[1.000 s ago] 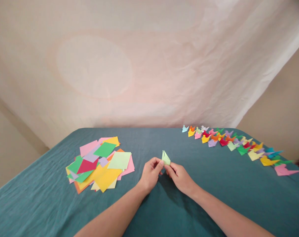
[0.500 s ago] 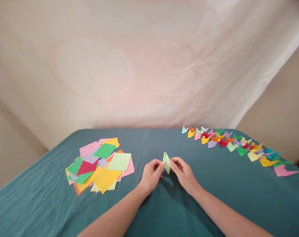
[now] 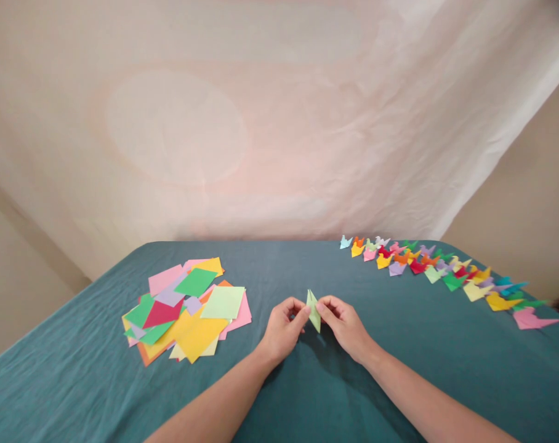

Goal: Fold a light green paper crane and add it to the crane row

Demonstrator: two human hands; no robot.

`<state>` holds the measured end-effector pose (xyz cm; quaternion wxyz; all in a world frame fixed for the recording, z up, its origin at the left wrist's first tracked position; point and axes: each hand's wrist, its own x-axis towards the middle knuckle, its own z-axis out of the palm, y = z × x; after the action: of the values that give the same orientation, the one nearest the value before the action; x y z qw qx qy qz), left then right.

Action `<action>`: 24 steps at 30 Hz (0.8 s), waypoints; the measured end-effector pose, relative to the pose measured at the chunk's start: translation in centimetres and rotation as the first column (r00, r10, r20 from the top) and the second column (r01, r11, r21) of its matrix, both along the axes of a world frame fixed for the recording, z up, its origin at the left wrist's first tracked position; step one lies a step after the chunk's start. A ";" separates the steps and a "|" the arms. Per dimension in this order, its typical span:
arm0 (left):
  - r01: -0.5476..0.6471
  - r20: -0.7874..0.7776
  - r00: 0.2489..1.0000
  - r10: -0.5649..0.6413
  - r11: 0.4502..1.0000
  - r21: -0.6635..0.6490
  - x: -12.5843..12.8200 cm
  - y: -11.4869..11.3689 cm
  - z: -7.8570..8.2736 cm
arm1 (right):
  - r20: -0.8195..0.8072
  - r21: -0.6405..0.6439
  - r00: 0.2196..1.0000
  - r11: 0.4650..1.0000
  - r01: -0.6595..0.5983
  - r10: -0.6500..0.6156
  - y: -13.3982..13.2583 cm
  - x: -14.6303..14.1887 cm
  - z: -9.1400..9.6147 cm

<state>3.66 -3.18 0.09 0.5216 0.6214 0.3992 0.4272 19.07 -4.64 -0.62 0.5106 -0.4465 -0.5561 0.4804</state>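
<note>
Between my hands, just above the table, is a light green folded origami paper [image 3: 313, 312], a narrow diamond with a split, pointed top. My left hand [image 3: 283, 326] pinches its left edge between thumb and fingers. On the other edge, the thumb and fingers of my right hand [image 3: 343, 325] are closed in a pinch too. The fingertips behind the paper are partly hidden.
A loose pile of coloured paper squares [image 3: 203, 332] lies on the left of the teal-covered table [image 3: 279, 400]. Rows of small folded paper birds [image 3: 431, 266] run along the right side to the back. A pale cloth [image 3: 284, 123] hangs behind the table.
The folded paper has shifted slightly down and tilted a little between my fingers, and its split top looks narrower. Both hands stay almost in place.
</note>
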 end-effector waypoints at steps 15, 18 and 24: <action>0.066 0.027 0.997 -0.067 0.998 0.022 -0.2 0.0 0.4 | -0.135 -0.054 0.991 0.999 -0.002 -0.005 0.2 0.3 0.2; 0.149 0.038 0.988 -0.153 0.985 0.087 -0.4 0.0 0.6 | -0.222 -0.075 0.972 0.993 -0.089 0.071 0.0 0.2 0.2; 0.242 0.152 0.955 -0.256 0.964 0.106 -0.4 -0.2 0.8 | -0.307 -0.112 0.938 0.972 -0.207 0.165 -0.4 -0.3 -0.1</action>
<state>3.24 -3.41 0.91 0.5752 0.6514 0.2545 0.4244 18.74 -5.03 -0.76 0.5069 -0.3504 -0.4776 0.6262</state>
